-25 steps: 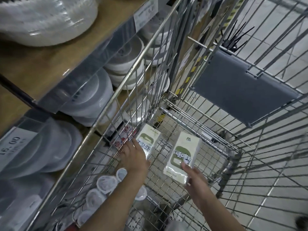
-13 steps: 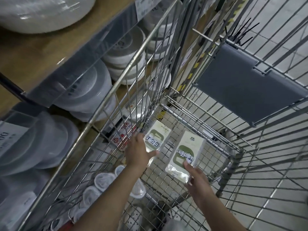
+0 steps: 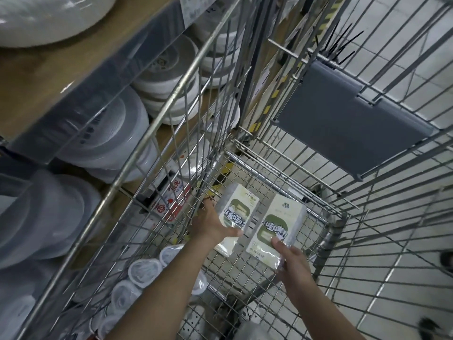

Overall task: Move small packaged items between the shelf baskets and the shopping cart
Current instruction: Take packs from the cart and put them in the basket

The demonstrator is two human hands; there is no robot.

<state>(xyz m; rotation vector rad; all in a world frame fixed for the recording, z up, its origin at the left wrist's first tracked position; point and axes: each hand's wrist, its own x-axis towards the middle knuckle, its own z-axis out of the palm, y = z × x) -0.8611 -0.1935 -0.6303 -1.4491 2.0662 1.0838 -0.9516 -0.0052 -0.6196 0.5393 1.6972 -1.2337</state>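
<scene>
Both my arms reach down into the wire shopping cart point(image 3: 176, 94). My left hand point(image 3: 212, 223) grips a white-and-green wrapped packet point(image 3: 236, 212) by its left side, thumb across its lower front. My right hand point(image 3: 291, 260) holds a second, matching packet point(image 3: 275, 224) at its near end, thumb on top. The two packets lie side by side just above the cart's wire floor, tilted away from me. Whether they touch the floor is unclear.
A grey plastic child-seat flap point(image 3: 348, 119) hangs on the cart's far wall. Several clear lidded cups point(image 3: 144, 271) lie in the cart under my left arm. Left of the cart, wooden shelves point(image 3: 49, 77) hold stacks of white disposable bowls point(image 3: 166, 77). Tiled floor lies to the right.
My left hand closed around the left packet and lifted it. The right hand's packet moved forward beside it. My view came closer to the cart floor.
</scene>
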